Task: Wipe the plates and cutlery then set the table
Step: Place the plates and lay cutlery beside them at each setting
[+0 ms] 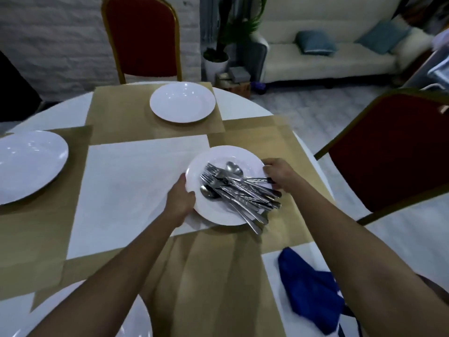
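At table centre-right, left hand (181,200) and right hand (279,175) each clamp an opposite rim of a white plate (216,159) piled with cutlery (239,194), forks and spoons, handles overhanging the near-right edge. Plate sits over a tan placemat (279,139). Three other plates: far (182,102), left (29,166), near-left (136,322). Blue cloth (311,288) lies near-right, well apart from the held plate.
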{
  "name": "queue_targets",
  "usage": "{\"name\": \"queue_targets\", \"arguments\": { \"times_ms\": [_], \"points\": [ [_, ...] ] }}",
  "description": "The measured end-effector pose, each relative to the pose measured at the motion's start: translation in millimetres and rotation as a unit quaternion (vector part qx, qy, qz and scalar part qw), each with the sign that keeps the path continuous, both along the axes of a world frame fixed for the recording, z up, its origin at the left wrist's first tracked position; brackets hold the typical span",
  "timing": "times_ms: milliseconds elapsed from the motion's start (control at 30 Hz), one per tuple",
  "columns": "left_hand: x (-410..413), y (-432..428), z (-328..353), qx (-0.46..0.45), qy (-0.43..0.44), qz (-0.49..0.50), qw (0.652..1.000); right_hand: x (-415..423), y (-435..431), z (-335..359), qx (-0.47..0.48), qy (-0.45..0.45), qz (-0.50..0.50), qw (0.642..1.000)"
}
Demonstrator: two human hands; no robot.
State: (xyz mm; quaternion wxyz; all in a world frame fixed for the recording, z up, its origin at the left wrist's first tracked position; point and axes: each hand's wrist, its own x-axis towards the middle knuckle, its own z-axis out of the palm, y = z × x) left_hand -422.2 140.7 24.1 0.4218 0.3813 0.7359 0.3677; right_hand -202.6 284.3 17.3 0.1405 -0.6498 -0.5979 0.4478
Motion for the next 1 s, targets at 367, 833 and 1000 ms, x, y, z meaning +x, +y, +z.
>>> {"name": "queue_targets", "arguments": {
  "times_ms": [367,833,1000],
  "points": [
    [95.9,25.6,5.5,-0.027,0.004,0.009,1.0,92.0,35.3,4.6,-0.035,-0.008,0.006,0.999],
    [159.0,51.7,-18.4,-0.009,0.249,0.077,0.965,142.2,52.4,-8.7,0.102,-0.13,0.073,0.984],
    [209.1,45.8,-14.1,0.058,0.342,-0.022,0.938,130.5,42.8,-7.7,0.242,-0.191,0.221,0.925]
  ]
}}
